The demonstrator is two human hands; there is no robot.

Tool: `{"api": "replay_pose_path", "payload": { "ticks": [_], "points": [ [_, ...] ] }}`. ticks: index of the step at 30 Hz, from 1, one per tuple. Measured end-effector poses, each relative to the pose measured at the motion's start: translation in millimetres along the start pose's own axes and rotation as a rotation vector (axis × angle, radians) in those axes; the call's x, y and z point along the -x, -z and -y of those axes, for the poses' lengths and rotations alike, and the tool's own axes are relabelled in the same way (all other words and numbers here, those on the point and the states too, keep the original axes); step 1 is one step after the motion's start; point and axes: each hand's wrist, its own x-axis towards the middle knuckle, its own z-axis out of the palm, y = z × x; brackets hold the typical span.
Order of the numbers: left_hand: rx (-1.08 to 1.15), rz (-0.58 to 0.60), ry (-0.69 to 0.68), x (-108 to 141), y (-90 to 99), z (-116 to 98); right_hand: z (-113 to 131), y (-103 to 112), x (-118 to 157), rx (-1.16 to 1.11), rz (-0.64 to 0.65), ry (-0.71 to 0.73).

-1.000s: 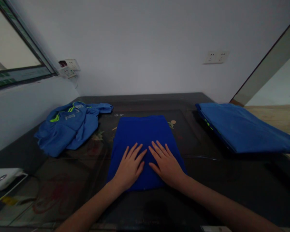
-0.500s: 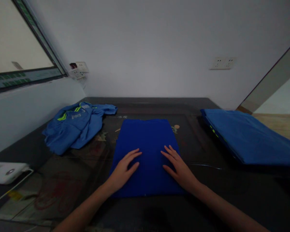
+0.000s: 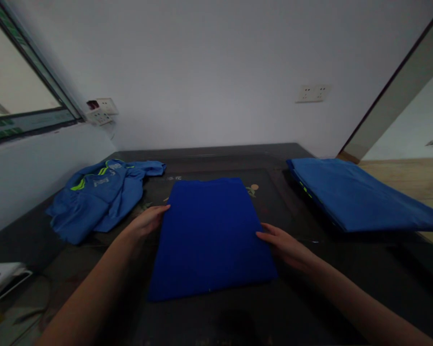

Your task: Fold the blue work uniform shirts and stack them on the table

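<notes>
I see a folded royal-blue garment (image 3: pixel 209 235) centred on, or just above, the dark desk (image 3: pixel 187 324), a crumpled blue shirt (image 3: pixel 101 197) to its left. The left hand (image 3: pixel 150 219) and right hand (image 3: pixel 284 244) pinch the garment's opposite side edges, likely keeping its layers together.

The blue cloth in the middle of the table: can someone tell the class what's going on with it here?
A person has a neat, flat blue cloth by its two sides, the left hand at its left edge and the right hand at its right edge. Whether it is lifted off the dark table is hard to tell. A crumpled blue shirt lies to the left, and a folded pile of blue fabric lies to the right.
</notes>
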Motion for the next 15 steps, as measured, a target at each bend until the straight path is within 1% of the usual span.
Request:
{"api": "replay_pose_path", "payload": {
  "ticks": [2, 4, 6, 9, 12, 14, 15],
  "points": [
    [-0.015, -0.006, 0.067, -3, -11.1, -10, 3, -6, -2, 0.051, 0.061, 0.024],
    [-0.038, -0.04, 0.094, -6, -23.2, -16, 5, -9, -3, 0.076, 0.058, 0.022],
    [-0.048, -0.078, 0.074, -7, -33.3, -18, 7, -9, -4, 0.062, 0.031, 0.012],
    [-0.013, -0.132, -0.024, -9, -44.2, -17, 15, -3, -6, -0.021, 0.002, 0.036],
    [0.013, -0.159, -0.107, -8, -60.1, -24, 29, 17, -3, -0.057, -0.022, 0.078],
    [0.012, -0.155, -0.151, -5, -80.5, -36, 42, 40, 3, -0.066, -0.05, 0.113],
    [0.01, -0.148, -0.178, -4, -94.3, -45, 50, 54, 7, -0.074, -0.066, 0.13]
  ]
}}
